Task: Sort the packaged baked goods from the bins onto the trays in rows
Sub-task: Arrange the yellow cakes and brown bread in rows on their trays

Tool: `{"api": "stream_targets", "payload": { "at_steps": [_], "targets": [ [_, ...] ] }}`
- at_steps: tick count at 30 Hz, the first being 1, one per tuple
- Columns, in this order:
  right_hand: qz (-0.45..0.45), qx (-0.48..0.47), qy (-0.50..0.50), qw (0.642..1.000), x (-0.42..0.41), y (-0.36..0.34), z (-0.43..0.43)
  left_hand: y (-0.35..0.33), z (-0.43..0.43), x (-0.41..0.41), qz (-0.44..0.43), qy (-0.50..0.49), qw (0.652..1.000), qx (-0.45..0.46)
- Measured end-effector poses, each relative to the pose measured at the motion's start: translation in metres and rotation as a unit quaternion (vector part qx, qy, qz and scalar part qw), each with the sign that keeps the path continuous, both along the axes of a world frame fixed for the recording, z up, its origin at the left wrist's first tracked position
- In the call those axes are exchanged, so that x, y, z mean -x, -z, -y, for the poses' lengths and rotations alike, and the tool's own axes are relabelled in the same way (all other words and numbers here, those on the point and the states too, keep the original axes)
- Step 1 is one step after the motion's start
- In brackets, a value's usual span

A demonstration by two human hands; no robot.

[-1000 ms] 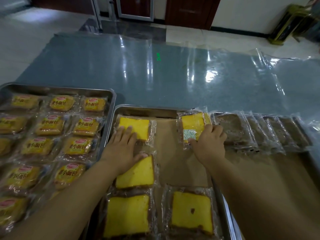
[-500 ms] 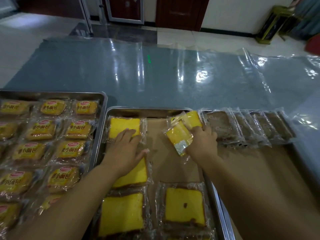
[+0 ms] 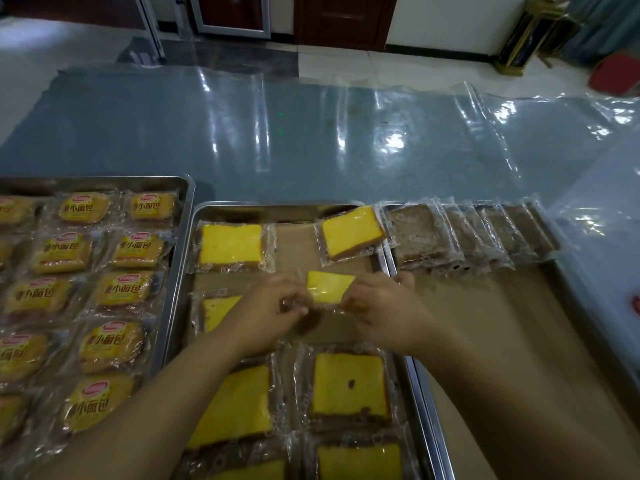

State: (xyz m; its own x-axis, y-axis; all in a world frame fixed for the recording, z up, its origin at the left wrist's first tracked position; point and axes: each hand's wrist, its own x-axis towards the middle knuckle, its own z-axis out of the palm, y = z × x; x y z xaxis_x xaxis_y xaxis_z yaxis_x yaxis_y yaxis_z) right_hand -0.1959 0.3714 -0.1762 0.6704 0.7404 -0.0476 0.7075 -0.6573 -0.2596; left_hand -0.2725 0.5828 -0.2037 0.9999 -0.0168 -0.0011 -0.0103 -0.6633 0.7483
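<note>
You held one wrapped yellow cake slice over the middle tray, near its center. Your left hand pinched the wrapper's left end and your right hand pinched its right end, the fingers of both curled. I could not tell whether the slice touched the tray. From it, other yellow slices lay at 10, 1 and 6 o'clock. At 9 o'clock the left tray held rows of small bread packs. At 2 o'clock overlapping brown slices lined the right tray's far end.
</note>
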Motion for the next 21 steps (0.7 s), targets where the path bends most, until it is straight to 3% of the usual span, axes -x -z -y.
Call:
{"api": "stream_targets", "payload": {
  "at_steps": [3, 5, 10, 12, 15, 21],
  "targets": [
    [-0.09, 0.014, 0.008, 0.996, 0.0, 0.004, 0.007, 0.008, -0.004, 0.012, -0.021, 0.087, 0.992, -0.085],
    [-0.09, -0.013, 0.062, 0.994, -0.005, 0.003, 0.006, 0.011, -0.004, 0.013, -0.004, 0.107, 0.986, -0.129],
    [-0.056, -0.106, 0.242, 0.963, -0.038, -0.002, -0.009, 0.005, -0.008, 0.001, 0.067, 0.036, 0.987, -0.143],
    [-0.024, -0.097, 0.28, 0.955, -0.055, -0.002, -0.017, 0.006, -0.014, -0.006, 0.071, 0.005, 0.986, -0.15],
    [0.028, 0.009, 0.246, 0.969, -0.074, 0.002, -0.029, 0.011, -0.028, -0.016, 0.045, -0.048, 0.98, -0.187],
    [0.005, 0.139, 0.114, 0.984, -0.076, 0.033, -0.055, 0.017, -0.058, -0.032, -0.066, -0.102, 0.958, -0.258]
  ]
}}
